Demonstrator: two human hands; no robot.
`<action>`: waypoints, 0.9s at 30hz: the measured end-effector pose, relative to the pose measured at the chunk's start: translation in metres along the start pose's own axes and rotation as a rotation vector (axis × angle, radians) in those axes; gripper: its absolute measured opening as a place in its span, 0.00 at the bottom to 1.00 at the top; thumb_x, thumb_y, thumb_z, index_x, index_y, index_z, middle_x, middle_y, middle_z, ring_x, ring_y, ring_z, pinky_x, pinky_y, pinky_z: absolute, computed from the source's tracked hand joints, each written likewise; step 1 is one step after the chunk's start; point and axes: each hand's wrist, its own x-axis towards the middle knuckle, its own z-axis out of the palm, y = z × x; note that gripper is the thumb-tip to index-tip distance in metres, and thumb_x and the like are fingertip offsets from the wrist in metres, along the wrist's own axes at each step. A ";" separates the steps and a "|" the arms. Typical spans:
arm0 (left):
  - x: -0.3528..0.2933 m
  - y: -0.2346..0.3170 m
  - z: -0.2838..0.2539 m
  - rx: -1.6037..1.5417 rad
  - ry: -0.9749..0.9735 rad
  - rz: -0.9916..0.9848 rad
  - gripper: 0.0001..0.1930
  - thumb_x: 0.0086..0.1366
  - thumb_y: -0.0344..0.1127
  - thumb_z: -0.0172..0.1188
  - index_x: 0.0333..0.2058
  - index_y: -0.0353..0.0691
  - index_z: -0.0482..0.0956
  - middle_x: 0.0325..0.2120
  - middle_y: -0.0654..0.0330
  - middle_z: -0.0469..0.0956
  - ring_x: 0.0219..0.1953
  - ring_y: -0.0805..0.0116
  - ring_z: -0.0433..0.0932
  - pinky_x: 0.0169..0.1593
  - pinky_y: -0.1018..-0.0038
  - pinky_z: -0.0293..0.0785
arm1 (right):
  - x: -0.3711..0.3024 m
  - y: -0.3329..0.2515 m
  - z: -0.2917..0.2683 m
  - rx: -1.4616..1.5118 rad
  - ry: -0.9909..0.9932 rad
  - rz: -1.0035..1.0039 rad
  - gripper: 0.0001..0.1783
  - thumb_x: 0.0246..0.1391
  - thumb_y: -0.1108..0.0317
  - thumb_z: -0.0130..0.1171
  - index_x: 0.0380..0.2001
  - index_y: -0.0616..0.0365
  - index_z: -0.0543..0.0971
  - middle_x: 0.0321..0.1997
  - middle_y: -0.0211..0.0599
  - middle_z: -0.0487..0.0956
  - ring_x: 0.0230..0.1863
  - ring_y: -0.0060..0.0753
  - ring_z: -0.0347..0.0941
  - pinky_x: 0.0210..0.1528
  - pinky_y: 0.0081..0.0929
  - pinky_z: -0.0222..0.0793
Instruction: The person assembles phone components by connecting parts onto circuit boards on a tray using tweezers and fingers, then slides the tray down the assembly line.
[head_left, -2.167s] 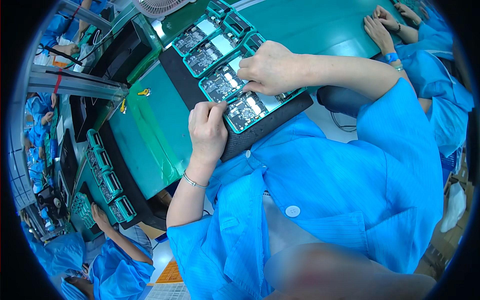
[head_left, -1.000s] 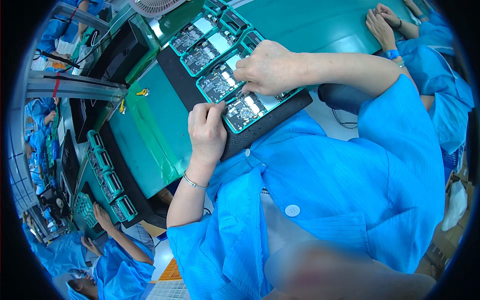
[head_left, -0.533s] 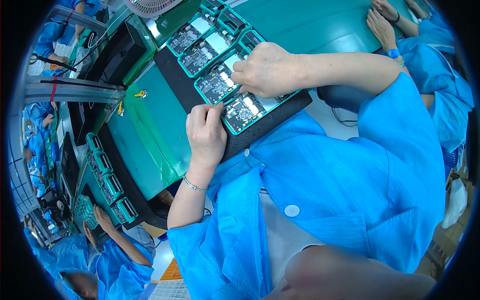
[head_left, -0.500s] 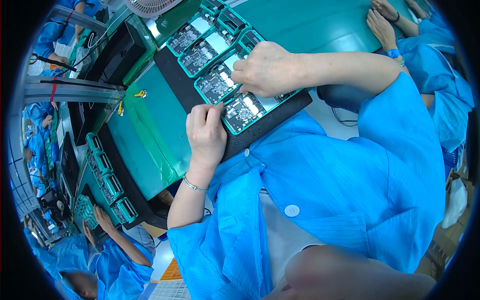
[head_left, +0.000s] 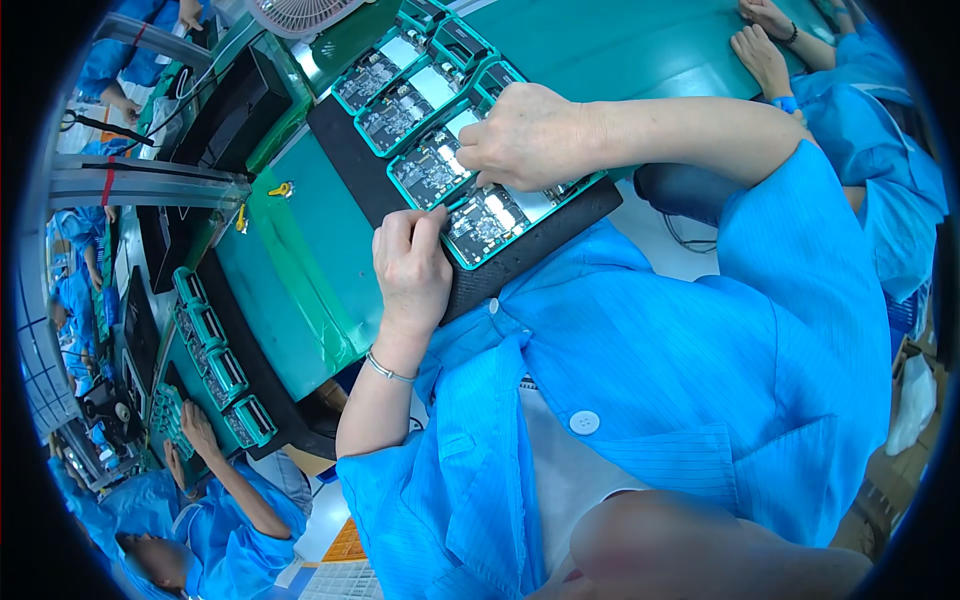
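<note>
Left hand (head_left: 412, 268) curled, fingertips pressing near green plastic tray (head_left: 478, 228) w/ shiny circuit board, on flat black foam mat (head_left: 520, 255). Right hand (head_left: 525, 135) bent, fingers down on next tray (head_left: 432, 168), just far-left. Same spots as before, hands barely moved.

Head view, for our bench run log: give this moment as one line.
left hand: fingertips on nearest teal tray | right hand: pressing the same tray | base: black mat | bench: green table
</note>
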 end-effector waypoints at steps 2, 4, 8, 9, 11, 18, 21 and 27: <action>0.000 0.001 -0.001 0.000 0.001 0.005 0.10 0.52 0.18 0.67 0.32 0.38 0.82 0.28 0.58 0.75 0.30 0.61 0.75 0.33 0.67 0.72 | 0.000 0.001 -0.004 -0.003 0.003 -0.026 0.11 0.52 0.58 0.66 0.32 0.53 0.81 0.31 0.32 0.79 0.29 0.39 0.81 0.29 0.39 0.77; 0.000 0.000 -0.001 -0.001 -0.001 0.008 0.10 0.52 0.18 0.67 0.33 0.37 0.82 0.28 0.58 0.75 0.30 0.60 0.75 0.33 0.67 0.72 | 0.002 0.003 -0.004 -0.002 0.004 -0.053 0.11 0.52 0.58 0.66 0.32 0.53 0.81 0.31 0.32 0.79 0.29 0.39 0.81 0.29 0.39 0.77; 0.001 0.000 -0.001 0.008 -0.011 0.015 0.11 0.52 0.18 0.67 0.33 0.39 0.83 0.29 0.58 0.75 0.31 0.61 0.75 0.34 0.66 0.72 | 0.002 0.007 -0.001 -0.001 0.027 -0.095 0.10 0.51 0.60 0.66 0.31 0.54 0.80 0.31 0.32 0.78 0.28 0.38 0.80 0.27 0.39 0.75; 0.001 0.001 -0.001 0.019 -0.012 0.020 0.11 0.52 0.18 0.67 0.33 0.39 0.83 0.29 0.59 0.76 0.31 0.61 0.75 0.34 0.66 0.72 | 0.002 0.007 0.000 0.004 0.052 -0.121 0.10 0.50 0.61 0.66 0.30 0.54 0.80 0.30 0.31 0.77 0.27 0.37 0.80 0.26 0.38 0.75; -0.001 -0.003 0.000 0.013 -0.010 0.041 0.11 0.51 0.18 0.65 0.34 0.38 0.83 0.30 0.59 0.75 0.31 0.61 0.75 0.34 0.66 0.70 | 0.002 0.008 0.002 -0.018 0.065 -0.150 0.09 0.49 0.62 0.66 0.29 0.54 0.79 0.29 0.31 0.76 0.27 0.36 0.80 0.26 0.38 0.73; -0.002 -0.004 0.001 -0.016 -0.007 0.027 0.11 0.50 0.19 0.64 0.34 0.38 0.83 0.30 0.58 0.75 0.32 0.61 0.75 0.35 0.66 0.68 | 0.007 0.013 0.001 -0.028 0.105 -0.271 0.09 0.46 0.63 0.66 0.25 0.53 0.76 0.27 0.31 0.74 0.25 0.35 0.78 0.24 0.39 0.69; -0.003 -0.004 0.000 -0.031 -0.010 0.011 0.11 0.51 0.19 0.64 0.34 0.38 0.82 0.30 0.59 0.75 0.32 0.61 0.74 0.35 0.66 0.68 | 0.011 0.016 0.001 -0.010 0.108 -0.304 0.10 0.47 0.62 0.66 0.24 0.53 0.76 0.26 0.31 0.74 0.25 0.36 0.78 0.24 0.39 0.69; -0.001 -0.003 -0.003 0.002 -0.017 0.053 0.11 0.51 0.20 0.64 0.34 0.37 0.82 0.30 0.59 0.74 0.32 0.61 0.74 0.35 0.66 0.68 | 0.016 0.018 -0.001 0.012 0.115 -0.347 0.11 0.47 0.60 0.67 0.23 0.53 0.77 0.27 0.31 0.75 0.25 0.37 0.78 0.24 0.39 0.70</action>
